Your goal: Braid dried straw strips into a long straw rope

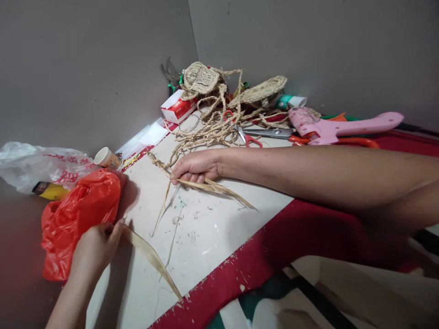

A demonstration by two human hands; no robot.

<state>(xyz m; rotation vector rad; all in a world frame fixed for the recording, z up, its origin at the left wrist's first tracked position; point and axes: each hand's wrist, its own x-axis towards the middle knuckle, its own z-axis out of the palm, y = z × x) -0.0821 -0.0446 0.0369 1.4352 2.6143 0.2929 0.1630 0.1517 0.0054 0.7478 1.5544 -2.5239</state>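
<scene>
My right hand (197, 167) is closed around the working end of a braided straw cord (206, 132), over the middle of the white board. Loose pale husk strands (226, 189) stick out of that fist to the right and downward. My left hand (99, 246), lower left, pinches one end of a separate flat husk strip (149, 251) between thumb and fingers. The strip slants down to the board's near edge. Behind the right hand, the rest of the cord lies in a loose heap.
A red plastic bag (82, 214) sits beside my left hand, near a paper cup (107, 157) and a white bag (44, 164). Toward the back are a tissue box (178, 107), red-handled scissors (250, 137), a pink-handled tool (360, 128) and coiled braided pieces (200, 77). Grey walls stand close behind.
</scene>
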